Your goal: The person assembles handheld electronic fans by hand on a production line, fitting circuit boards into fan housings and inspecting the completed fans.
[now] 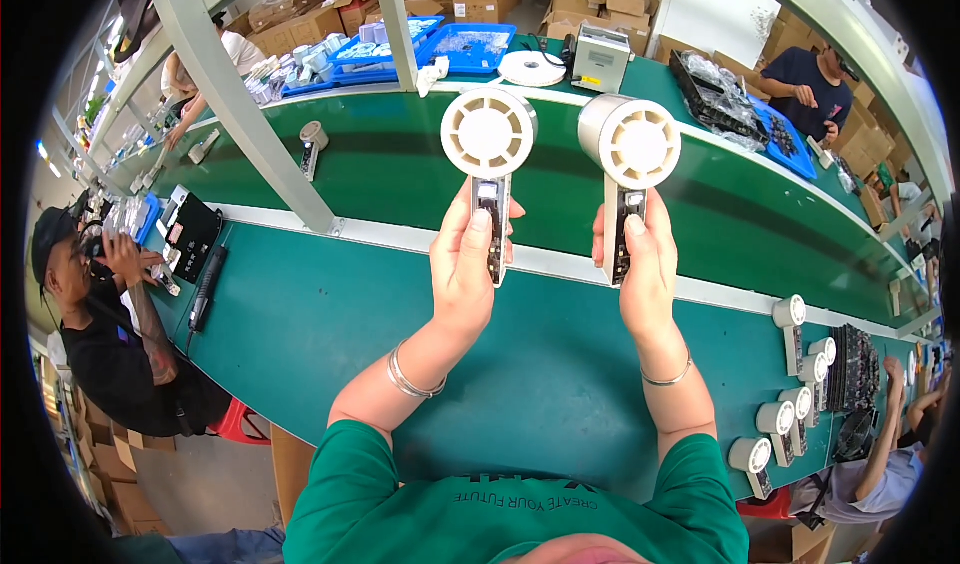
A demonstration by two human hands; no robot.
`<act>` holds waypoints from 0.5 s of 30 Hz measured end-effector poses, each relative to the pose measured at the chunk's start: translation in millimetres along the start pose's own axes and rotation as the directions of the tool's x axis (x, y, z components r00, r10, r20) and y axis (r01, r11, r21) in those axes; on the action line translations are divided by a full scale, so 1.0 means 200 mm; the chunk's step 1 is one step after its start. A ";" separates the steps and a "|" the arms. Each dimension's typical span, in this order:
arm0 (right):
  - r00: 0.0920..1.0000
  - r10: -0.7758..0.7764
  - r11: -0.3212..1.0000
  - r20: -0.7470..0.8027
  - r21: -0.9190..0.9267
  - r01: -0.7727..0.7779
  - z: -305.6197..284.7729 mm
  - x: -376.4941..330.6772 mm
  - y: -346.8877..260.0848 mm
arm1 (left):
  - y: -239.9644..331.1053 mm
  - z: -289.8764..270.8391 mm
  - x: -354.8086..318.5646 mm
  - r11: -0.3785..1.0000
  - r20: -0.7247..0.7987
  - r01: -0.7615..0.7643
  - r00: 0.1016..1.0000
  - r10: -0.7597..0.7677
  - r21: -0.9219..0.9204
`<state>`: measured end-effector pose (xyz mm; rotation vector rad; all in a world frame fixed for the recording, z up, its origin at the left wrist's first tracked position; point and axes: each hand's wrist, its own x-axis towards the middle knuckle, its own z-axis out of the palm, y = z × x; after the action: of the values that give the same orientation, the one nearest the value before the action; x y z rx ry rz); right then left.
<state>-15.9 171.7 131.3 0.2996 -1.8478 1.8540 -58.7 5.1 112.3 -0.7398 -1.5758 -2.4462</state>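
My left hand [462, 269] is closed around the handle of a white handheld fan [489, 132], its thumb lying on the handle's front. Likewise, my right hand [649, 274] grips a second white handheld fan [641, 144] by its handle. Both fans stand upright, side by side and apart, with their round slotted heads at the top. Dark circuit boards show along the open handles. The two fans are held up over the far edge of the green table [400, 304], in front of the green conveyor belt [385, 154].
Several similar fans [775, 418] rest on the table at the right, beside a stack of dark parts [853, 369]. One more fan [313, 136] lies on the belt. A metal post [240, 104] rises at the left. Co-workers [110, 314] sit on both sides.
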 end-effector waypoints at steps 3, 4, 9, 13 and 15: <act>0.997 -0.071 0.997 -0.025 -0.036 0.071 -0.01 0.00 -0.01 | 0.00 0.02 0.01 1.000 0.004 -0.003 1.000 0.003 0.009; 0.997 -0.072 0.997 -0.027 -0.041 0.071 -0.01 0.00 -0.01 | -0.01 0.02 0.01 1.000 0.001 -0.007 1.000 0.007 0.009; 0.997 -0.077 0.997 -0.022 -0.026 0.077 0.05 0.02 0.00 | 0.03 -0.02 0.03 1.000 -0.047 -0.010 0.999 0.010 0.016; 0.996 0.041 0.999 -0.078 0.017 -0.040 0.12 -0.04 -0.01 | 0.13 -0.09 -0.04 0.999 -0.050 -0.016 0.999 0.019 0.048; 0.983 0.086 0.994 -0.162 0.082 -0.073 0.13 -0.06 -0.02 | 0.09 -0.09 -0.05 0.998 -0.035 -0.019 0.999 0.017 -0.068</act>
<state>-9.4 143.2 130.3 0.0944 -1.7032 1.9427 -48.5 -21.0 116.7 -0.7157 -1.4743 -2.4968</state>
